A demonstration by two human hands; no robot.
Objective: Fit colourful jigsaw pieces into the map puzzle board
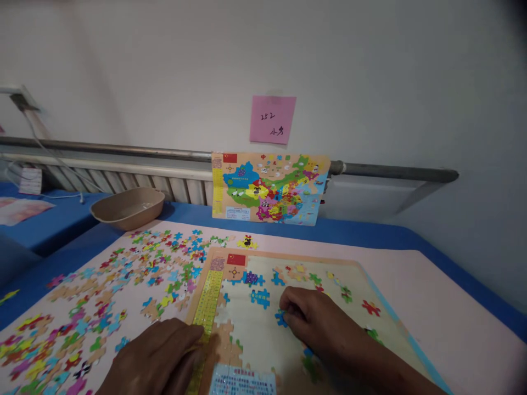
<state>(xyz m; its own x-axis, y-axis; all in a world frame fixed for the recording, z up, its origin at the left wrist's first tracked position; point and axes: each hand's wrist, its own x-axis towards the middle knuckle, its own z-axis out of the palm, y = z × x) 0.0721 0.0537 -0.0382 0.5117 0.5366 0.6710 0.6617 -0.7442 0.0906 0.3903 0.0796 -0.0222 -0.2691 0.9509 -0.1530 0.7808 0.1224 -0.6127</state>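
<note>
A jigsaw board (pixel 362 267) with a tan and blue border lies before me, partly filled with map pieces. My right hand (pixel 315 323) is over its middle, thumb and fingers pinched on a small blue puzzle piece (pixel 281 318) at the board's surface. My left hand (pixel 158 354) rests at the board's left border, fingers lying loosely over the yellow printed strip (pixel 206 307). Inside the frame, a joined blue pair (pixel 260 297) lies apart from a purple-grape piece (pixel 251 278) at the top. A red piece (pixel 371 308) sits toward the right. My right forearm hides part of the board.
Many loose puzzle pieces (pixel 102 285) spread across the pink sheet on the left. A printed map (pixel 269 189) leans upright against the rail (pixel 395 173) at the back. A brown basin (pixel 128 208) stands back left. A pink note (pixel 272 119) is stuck on the wall.
</note>
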